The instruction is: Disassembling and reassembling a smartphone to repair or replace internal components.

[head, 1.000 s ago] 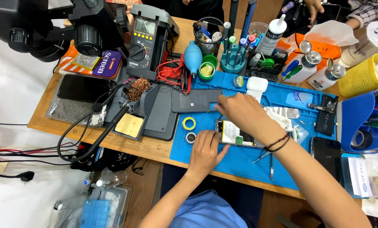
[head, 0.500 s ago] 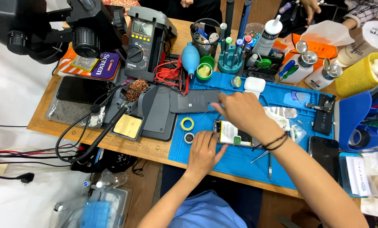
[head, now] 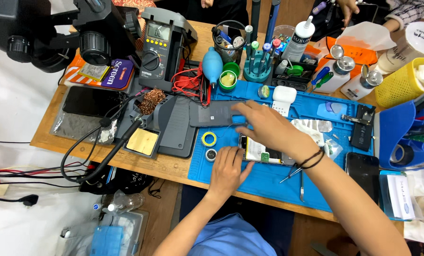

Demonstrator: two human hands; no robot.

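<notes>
My right hand (head: 268, 127) reaches left across the blue work mat (head: 268, 185). Its spread fingertips rest on the right end of a dark grey flat plate (head: 212, 114). Under its wrist lies an opened phone (head: 264, 155) with its insides showing. My left hand (head: 228, 167) lies flat on the mat with nothing in it, its fingertips against the phone's left edge. A yellow tape roll (head: 209, 139) and a small round tin (head: 211, 154) sit just left of that hand.
Tweezers (head: 301, 184) and a black phone (head: 362, 168) lie on the mat to the right. A multimeter (head: 159, 47), microscope (head: 55, 28), soldering stand (head: 148, 118), blue blower (head: 213, 61), tool holders and bottles crowd the back. A yellow basket (head: 401, 83) stands at the right. Another person's hand (head: 347, 4) shows at top.
My right hand has slid left from over the opened phone until its fingertips reach the grey plate. The left hand has stayed put.
</notes>
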